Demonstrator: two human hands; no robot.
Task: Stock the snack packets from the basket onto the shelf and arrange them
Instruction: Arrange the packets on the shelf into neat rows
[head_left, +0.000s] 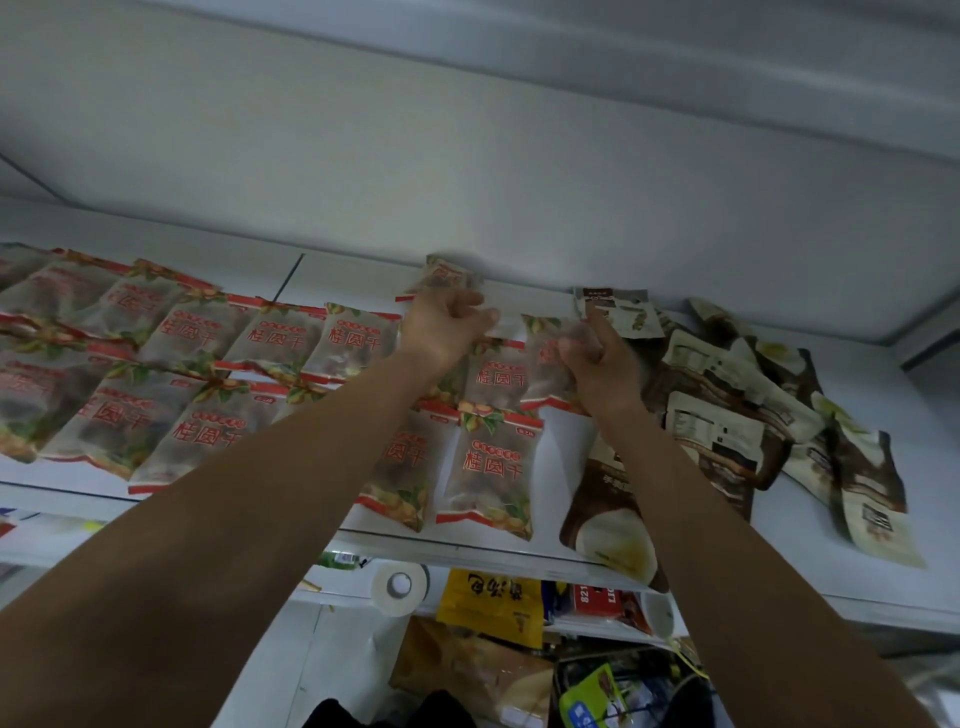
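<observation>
reaching up with both bare forearms onto a white flat shelf board (857, 395). left hand (444, 325) far back on the board, fingers curled tight round a frosted translucent plastic snack packet with red print (445, 275), gripped at its lower part, its top edge close against the plain white back wall (519, 182). right hand (597, 364) just beside the left, fingers clenched on the side of a second frosted red-printed packet (548, 358), thumb raised and near or touching a small brown-and-cream printed pouch (618, 312) standing behind; cannot tell which.

lying flat across the left and middle of the board, two overlapping rows of matching frosted packets (208, 332), print upward, front row reaching the shelf lip, two more under and between the forearms. heaped on the right, well overlapped and tilted every way, a loose pile of brown-and-cream pouches (727, 431), one large one hanging over the front edge.

lower down, under the board: a white roll of tape (400, 587), a yellow plastic bag with black characters (493, 603), a glossy green packet (592, 696), all blurred.
</observation>
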